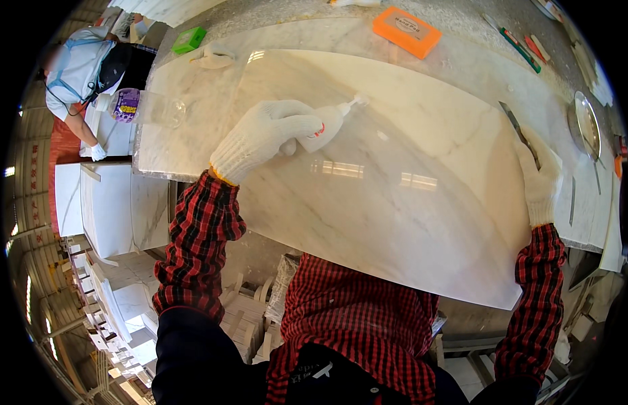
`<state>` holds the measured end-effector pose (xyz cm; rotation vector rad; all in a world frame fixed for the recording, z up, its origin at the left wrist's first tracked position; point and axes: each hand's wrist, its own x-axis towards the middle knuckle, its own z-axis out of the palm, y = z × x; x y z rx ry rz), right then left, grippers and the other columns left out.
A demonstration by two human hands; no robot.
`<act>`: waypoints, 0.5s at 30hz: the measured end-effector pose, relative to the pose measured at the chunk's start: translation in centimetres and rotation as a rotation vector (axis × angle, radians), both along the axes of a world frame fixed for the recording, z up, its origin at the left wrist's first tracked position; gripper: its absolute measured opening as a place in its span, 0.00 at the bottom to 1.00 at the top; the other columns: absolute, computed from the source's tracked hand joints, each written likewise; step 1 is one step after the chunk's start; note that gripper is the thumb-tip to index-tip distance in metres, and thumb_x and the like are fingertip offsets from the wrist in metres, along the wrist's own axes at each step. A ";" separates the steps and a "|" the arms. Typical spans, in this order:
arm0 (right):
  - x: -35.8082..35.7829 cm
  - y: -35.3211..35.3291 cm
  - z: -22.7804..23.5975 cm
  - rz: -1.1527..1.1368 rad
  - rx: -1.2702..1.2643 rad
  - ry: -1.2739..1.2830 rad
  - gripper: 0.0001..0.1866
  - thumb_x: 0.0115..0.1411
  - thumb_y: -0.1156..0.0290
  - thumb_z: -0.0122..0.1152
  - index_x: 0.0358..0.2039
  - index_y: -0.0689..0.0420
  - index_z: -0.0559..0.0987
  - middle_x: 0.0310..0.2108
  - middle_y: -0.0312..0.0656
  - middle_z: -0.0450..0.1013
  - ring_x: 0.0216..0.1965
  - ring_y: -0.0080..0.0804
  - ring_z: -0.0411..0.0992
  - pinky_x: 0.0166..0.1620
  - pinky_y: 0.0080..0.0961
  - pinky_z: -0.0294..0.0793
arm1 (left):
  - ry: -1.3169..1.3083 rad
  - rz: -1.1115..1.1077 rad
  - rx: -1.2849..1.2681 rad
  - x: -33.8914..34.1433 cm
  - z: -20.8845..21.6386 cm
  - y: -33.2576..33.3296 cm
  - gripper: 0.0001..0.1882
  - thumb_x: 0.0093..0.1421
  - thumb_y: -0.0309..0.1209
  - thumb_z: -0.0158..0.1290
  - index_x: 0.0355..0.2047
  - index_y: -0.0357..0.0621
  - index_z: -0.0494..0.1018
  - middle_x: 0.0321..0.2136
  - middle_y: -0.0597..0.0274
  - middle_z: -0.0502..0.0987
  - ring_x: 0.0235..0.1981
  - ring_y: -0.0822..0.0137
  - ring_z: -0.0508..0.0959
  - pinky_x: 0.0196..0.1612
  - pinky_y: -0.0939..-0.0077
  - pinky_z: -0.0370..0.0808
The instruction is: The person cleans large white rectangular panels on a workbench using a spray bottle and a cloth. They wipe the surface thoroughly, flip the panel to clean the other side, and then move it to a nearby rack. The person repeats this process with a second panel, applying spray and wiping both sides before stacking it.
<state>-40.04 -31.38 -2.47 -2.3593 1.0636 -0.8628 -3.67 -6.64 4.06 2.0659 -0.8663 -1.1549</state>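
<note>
A polished, curved-edged marble slab (395, 229) with soft grey veins lies in front of me and overhangs the table's near edge. My left hand (263, 135), in a white knit glove, is closed around a small white squeeze bottle (322, 131). The bottle tilts up to the right, its nozzle at a small whitish blob on the slab. At the slab's right side, my gloved right hand (542, 179) is closed on a narrow, dark metal blade (511, 121) that points up and left. Its handle is hidden in the glove.
On the stone-topped table (165, 138) are an orange box (406, 32), a green box (189, 40), and a clear plastic bottle (158, 108) with a purple label. A metal bowl (586, 125) and pencil-like tools (520, 50) are right. A co-worker (84, 67) stands far left.
</note>
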 end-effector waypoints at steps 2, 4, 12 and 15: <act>0.0 0.0 -0.1 0.003 -0.007 -0.004 0.16 0.58 0.71 0.64 0.44 0.67 0.83 0.35 0.54 0.81 0.36 0.42 0.80 0.42 0.31 0.76 | -0.005 0.000 0.005 -0.2 0.3 0.0 0.19 0.62 0.44 0.57 0.41 0.40 0.81 0.28 0.70 0.78 0.25 0.80 0.68 0.30 0.84 0.64; 0.1 0.1 0.1 0.001 -0.015 0.000 0.16 0.58 0.71 0.64 0.44 0.67 0.83 0.35 0.54 0.81 0.36 0.42 0.80 0.42 0.31 0.76 | -0.005 0.008 0.000 -0.2 0.2 0.0 0.19 0.62 0.44 0.57 0.41 0.40 0.81 0.28 0.70 0.78 0.25 0.80 0.68 0.29 0.84 0.64; 0.2 0.2 0.2 -0.019 0.041 0.006 0.16 0.60 0.70 0.64 0.46 0.66 0.83 0.36 0.52 0.81 0.37 0.36 0.80 0.42 0.29 0.77 | 0.008 0.021 -0.005 0.0 -0.1 0.1 0.19 0.62 0.44 0.57 0.42 0.39 0.81 0.28 0.70 0.77 0.24 0.80 0.67 0.28 0.83 0.63; 0.3 0.3 0.1 -0.013 0.003 -0.010 0.16 0.59 0.71 0.64 0.45 0.67 0.83 0.35 0.53 0.81 0.35 0.38 0.80 0.41 0.29 0.77 | 0.018 0.017 -0.013 0.2 -0.4 0.0 0.20 0.63 0.44 0.57 0.42 0.39 0.80 0.28 0.70 0.76 0.24 0.80 0.67 0.28 0.83 0.62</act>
